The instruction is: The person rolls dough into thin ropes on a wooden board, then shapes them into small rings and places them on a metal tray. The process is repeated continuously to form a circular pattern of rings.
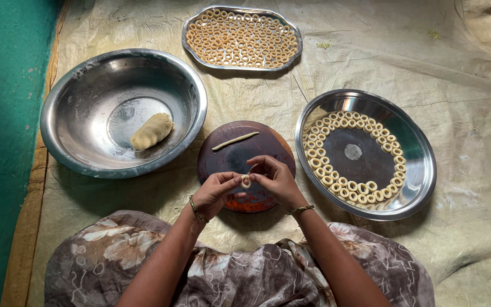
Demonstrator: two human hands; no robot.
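Floral cloth [245, 278] covers the lap nearest the camera. Left hand [214, 193] and right hand [277, 179] pinch a small dough ring [246, 182] between fingertips, over the round board's [228, 159] near edge, between a steel bowl [86, 85] and plate [416, 170].

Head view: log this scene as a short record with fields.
Left hand: pinching a small dough ring
Right hand: fingers on the same ring
Round wooden board: bears one thin dough strip
Large steel bowl: holds a dough lump
Round steel plate: rings lining its edge
Oval tray: filled with rings
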